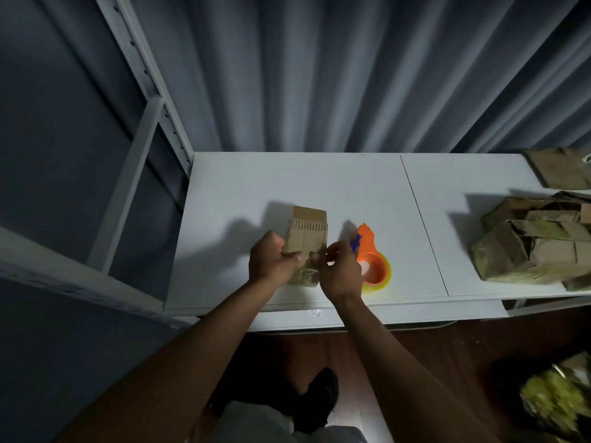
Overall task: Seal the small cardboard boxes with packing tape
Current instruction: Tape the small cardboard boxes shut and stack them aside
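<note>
A small brown cardboard box (307,235) stands on the white table (319,183), its far flap raised. My left hand (271,262) grips the box's near left side, thumb on top. My right hand (340,271) holds the box's near right corner with curled fingers. An orange tape dispenser (371,251) with a roll of clear yellowish tape lies on the table just right of my right hand, partly hidden behind it. Shiny tape seems to cover the box's near face.
A pile of several brown cardboard boxes (537,247) sits at the table's right end, another box (559,167) behind it. A white metal shelf frame (153,123) stands at the left. Grey curtain behind. A yellow-green bag (556,401) lies on the floor at right.
</note>
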